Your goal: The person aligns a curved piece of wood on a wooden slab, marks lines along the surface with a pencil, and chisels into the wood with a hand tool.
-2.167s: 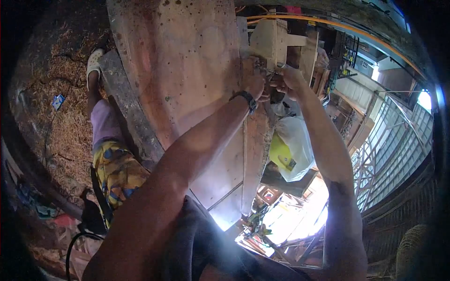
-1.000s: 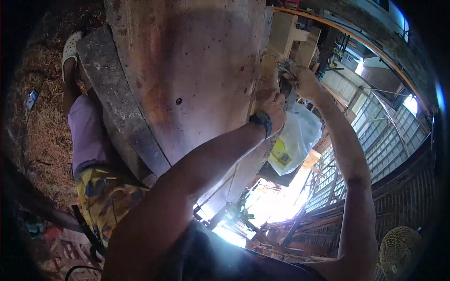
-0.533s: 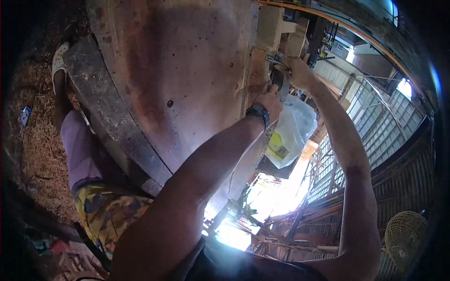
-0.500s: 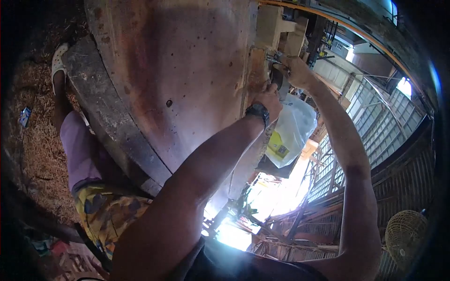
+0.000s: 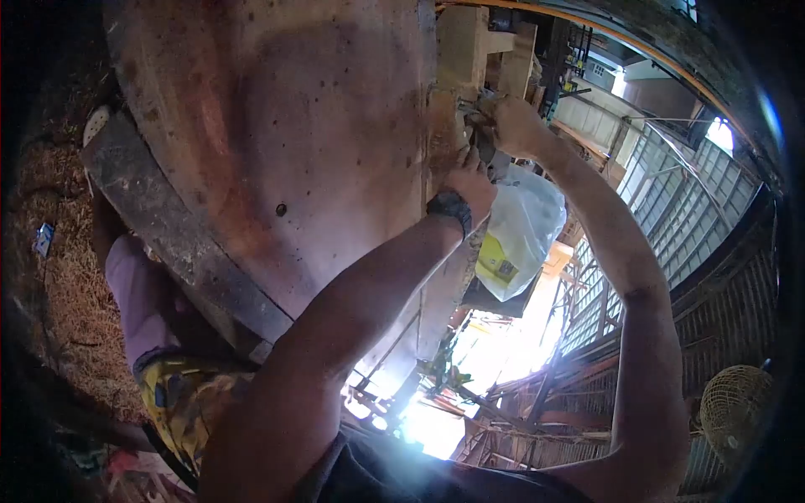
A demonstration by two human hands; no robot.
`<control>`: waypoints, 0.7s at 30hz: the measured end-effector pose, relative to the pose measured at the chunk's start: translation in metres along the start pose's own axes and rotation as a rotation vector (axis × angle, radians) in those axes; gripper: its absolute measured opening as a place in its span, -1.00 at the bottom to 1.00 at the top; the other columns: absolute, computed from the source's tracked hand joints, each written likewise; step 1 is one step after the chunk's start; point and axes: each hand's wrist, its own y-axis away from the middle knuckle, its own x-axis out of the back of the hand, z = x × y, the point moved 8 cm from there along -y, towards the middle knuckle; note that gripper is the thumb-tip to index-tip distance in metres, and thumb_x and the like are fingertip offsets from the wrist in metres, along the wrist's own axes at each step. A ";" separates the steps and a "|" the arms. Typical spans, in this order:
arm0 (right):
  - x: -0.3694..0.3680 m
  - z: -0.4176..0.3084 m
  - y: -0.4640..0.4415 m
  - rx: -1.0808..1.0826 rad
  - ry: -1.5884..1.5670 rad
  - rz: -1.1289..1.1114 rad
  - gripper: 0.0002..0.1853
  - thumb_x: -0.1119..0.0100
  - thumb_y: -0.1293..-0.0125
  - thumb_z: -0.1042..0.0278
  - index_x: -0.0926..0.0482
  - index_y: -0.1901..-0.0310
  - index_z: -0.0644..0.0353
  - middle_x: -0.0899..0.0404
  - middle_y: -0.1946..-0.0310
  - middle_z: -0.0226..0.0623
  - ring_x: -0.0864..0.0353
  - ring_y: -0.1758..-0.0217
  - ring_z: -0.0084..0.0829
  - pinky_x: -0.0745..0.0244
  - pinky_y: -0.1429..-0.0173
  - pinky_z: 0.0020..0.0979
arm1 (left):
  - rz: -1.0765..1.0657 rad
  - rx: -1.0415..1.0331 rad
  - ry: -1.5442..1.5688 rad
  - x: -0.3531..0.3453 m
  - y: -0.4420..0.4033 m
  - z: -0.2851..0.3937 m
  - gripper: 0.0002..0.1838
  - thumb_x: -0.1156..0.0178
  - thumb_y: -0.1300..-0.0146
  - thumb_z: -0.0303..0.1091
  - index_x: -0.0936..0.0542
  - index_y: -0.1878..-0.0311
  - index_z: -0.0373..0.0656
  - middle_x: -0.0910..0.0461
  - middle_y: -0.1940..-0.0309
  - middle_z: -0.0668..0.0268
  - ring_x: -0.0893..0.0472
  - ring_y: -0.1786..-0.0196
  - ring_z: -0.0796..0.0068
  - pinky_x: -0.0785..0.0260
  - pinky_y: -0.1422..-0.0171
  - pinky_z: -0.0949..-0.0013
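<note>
A broad, stained wooden board (image 5: 335,142) fills the upper middle of the head view. My left hand (image 5: 471,183), with a dark watch at the wrist, rests at the board's right edge, its fingers bent together against a dark grey piece that I cannot make out. Just above and to the right, my right hand (image 5: 513,126) is closed around something small beside a thin metal part (image 5: 466,106); its fingertips are partly hidden. Below both hands hangs a clear plastic bag (image 5: 524,222) with a yellow item (image 5: 496,261) inside.
Wooden blocks (image 5: 463,46) stand above the hands. Along the left lies a rough grey plank (image 5: 159,205), beside a person's purple-clad leg (image 5: 142,289) and wood shavings (image 5: 88,335). A woven basket (image 5: 734,407) is at lower right, and an orange cable (image 5: 587,23) crosses the top.
The board and the bag have shifted left in view since the earliest frame. Both hands stay close together at the board's edge, with my left hand now lower beside the dark piece.
</note>
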 end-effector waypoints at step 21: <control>0.012 -0.010 0.017 -0.119 -0.300 0.162 -0.80 -0.23 -0.16 0.33 -0.45 0.32 0.25 -0.50 0.44 0.06 -0.54 0.27 0.11 -0.34 0.14 0.00 | 0.112 -0.173 0.012 0.009 -0.001 -0.006 -0.63 -0.01 -0.26 -0.27 -0.63 0.01 -0.28 -0.54 -0.15 0.00 -0.39 -0.32 0.04 0.17 -0.62 0.06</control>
